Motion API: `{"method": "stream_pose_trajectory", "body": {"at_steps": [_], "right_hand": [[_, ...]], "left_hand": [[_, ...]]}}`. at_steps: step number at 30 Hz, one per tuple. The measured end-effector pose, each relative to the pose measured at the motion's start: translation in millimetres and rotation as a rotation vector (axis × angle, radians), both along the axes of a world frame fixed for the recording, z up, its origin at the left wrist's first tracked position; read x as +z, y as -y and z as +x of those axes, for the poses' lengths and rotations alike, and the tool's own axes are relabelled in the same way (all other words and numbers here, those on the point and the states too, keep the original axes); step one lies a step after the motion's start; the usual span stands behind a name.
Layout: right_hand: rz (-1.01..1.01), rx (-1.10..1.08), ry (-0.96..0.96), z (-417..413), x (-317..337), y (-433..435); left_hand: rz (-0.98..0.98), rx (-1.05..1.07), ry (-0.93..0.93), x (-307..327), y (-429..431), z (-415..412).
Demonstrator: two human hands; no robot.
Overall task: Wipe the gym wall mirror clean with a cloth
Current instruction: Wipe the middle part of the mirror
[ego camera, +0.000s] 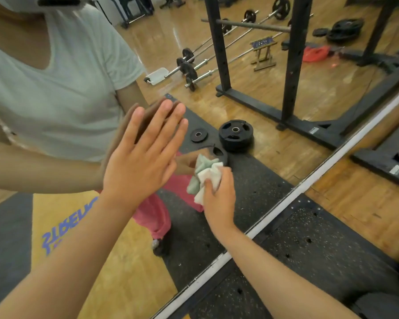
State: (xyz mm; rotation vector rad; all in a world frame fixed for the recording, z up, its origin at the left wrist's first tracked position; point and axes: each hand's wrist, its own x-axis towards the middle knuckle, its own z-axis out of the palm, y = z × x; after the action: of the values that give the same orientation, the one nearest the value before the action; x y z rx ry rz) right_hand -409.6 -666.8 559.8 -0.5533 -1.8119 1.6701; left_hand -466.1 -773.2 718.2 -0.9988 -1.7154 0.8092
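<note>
The wall mirror (251, 77) fills most of the view, and its white bottom frame (304, 184) runs diagonally from lower left to upper right. My left hand (145, 153) lies flat on the glass with straight fingers, meeting its own reflection. My right hand (217, 196) grips a bunched white and pale green cloth (207, 176) and presses it to the glass just right of the left hand, low on the mirror.
The mirror reflects a person in a pale shirt, a black squat rack (293, 65), barbells (194, 65) and weight plates (235, 134) on a wooden floor. Black speckled rubber matting (309, 245) lies under the mirror's edge.
</note>
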Motion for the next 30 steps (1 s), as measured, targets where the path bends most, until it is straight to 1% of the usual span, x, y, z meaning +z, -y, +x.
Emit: {"method": "stream_pose_trajectory", "body": {"at_steps": [3, 6, 7, 10, 14, 16, 18, 22, 26, 28, 30], "right_hand": [[0.124, 0.130, -0.060, 11.8, -12.0, 27.0], [0.136, 0.186, -0.029, 8.3, -14.5, 13.3], [0.124, 0.175, -0.012, 5.8, -12.0, 3.5], [0.054, 0.001, 0.020, -9.8, 0.2, -38.8], [-0.088, -0.254, 0.022, -39.2, 30.7, -105.7], [-0.075, -0.333, 0.017, -51.9, 44.4, -128.7], [-0.014, -0.356, 0.006, -56.0, 53.0, -131.0], [0.122, -0.257, -0.078, -39.9, 52.1, -82.8], [0.217, -0.044, -0.151, -10.0, 26.5, -15.2], [0.250, 0.070, -0.149, 1.3, 12.4, 12.8], [0.282, 0.135, -0.142, 8.4, 1.5, 25.8]], "left_hand": [[0.011, -0.009, 0.008, -0.4, 0.7, -0.6], [0.008, -0.007, 0.009, -0.3, -0.2, -0.3], [0.009, -0.009, 0.012, -0.1, 0.0, -0.3], [0.018, -0.019, 0.008, 0.0, 0.4, -0.2], [0.031, -0.029, 0.011, -1.0, -0.5, -1.2], [0.028, -0.026, 0.010, -1.4, -0.6, -2.1], [0.020, -0.024, 0.007, -2.0, -0.4, -2.3], [0.021, -0.025, -0.001, -1.7, 0.0, -3.0], [0.025, -0.027, 0.018, -1.7, -0.6, -2.1], [0.018, -0.010, 0.006, -1.5, 0.4, -1.8], [0.006, 0.003, -0.005, -2.3, 0.7, -1.2]]}}
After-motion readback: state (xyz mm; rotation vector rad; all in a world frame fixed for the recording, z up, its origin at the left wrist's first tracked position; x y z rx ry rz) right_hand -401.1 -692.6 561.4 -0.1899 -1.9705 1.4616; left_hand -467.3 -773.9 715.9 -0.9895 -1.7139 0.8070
